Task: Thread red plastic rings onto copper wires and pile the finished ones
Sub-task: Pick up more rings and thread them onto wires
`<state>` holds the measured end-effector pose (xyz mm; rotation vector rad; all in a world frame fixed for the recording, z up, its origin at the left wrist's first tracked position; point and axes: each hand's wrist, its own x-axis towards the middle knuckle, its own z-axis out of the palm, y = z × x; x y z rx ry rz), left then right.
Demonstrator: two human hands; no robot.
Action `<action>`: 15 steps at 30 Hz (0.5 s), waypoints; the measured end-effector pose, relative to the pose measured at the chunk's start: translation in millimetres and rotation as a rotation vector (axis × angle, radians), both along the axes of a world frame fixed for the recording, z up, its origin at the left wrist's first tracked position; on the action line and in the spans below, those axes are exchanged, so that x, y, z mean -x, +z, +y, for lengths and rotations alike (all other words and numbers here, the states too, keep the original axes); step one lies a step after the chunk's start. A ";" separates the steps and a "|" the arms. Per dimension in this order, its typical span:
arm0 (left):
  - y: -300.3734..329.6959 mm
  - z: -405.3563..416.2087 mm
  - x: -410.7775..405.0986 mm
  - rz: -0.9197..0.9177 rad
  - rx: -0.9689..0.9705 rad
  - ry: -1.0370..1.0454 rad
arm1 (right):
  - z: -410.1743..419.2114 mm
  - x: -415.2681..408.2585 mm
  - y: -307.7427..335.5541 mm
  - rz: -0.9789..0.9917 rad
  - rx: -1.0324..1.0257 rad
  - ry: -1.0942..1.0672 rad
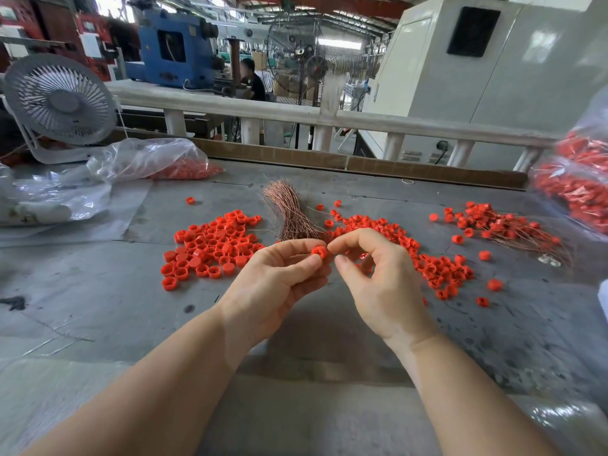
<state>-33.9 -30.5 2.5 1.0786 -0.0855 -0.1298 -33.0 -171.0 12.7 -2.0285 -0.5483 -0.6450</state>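
While the left hand [279,278] pinches one red ring [319,252] between thumb and forefinger, the right hand [371,278] closes thumb and forefinger just beside it; wire too thin to confirm. Copper wire bundle [292,212] lies just behind the ring, loose rings [210,248] left of the bundle, finished pile [503,225] far right.

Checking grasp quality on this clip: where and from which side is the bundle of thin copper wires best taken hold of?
Pinch one strand at the near, gathered end of the bundle of thin copper wires, coming from the front with the right hand. The far ends splay into a fan; the near ends converge toward the hands.
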 end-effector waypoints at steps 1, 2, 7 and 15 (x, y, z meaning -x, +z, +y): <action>0.0 -0.3 0.0 -0.005 -0.011 -0.006 | 0.0 -0.5 -0.5 0.003 0.005 -0.002; 0.1 -0.3 0.1 -0.010 -0.019 -0.008 | 0.1 -1.1 -1.2 0.008 0.007 -0.002; -0.3 -2.2 0.7 -0.080 -0.115 0.035 | -0.2 -4.4 -4.2 0.023 0.003 0.005; -0.9 -2.6 1.1 -0.193 -0.223 0.117 | 0.0 -6.0 -4.0 0.047 -0.025 -0.002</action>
